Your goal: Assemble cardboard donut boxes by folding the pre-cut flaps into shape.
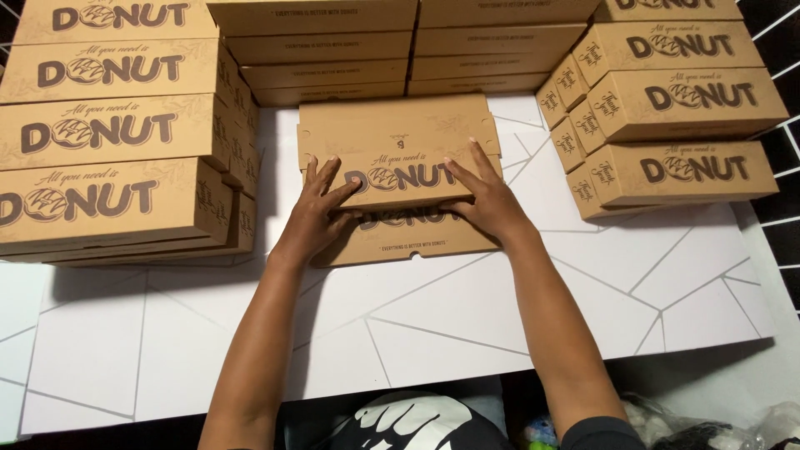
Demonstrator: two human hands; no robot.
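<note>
A flat brown cardboard box blank (398, 137) with printed lettering lies in the middle of the white table (517, 317). Its near panel is folded up partway. My left hand (319, 212) presses flat on the left part of that folded panel, fingers spread. On the right part rests my right hand (486, 198), fingers spread too, thumb under the panel's edge. Both hands touch the cardboard; neither wraps around it.
Stacks of assembled brown boxes stand at the left (108, 125), at the back (400, 46) and at the right (675, 108). The table has a pattern of thin grey lines. Dark clothing and bags (417, 421) lie below the table's near edge.
</note>
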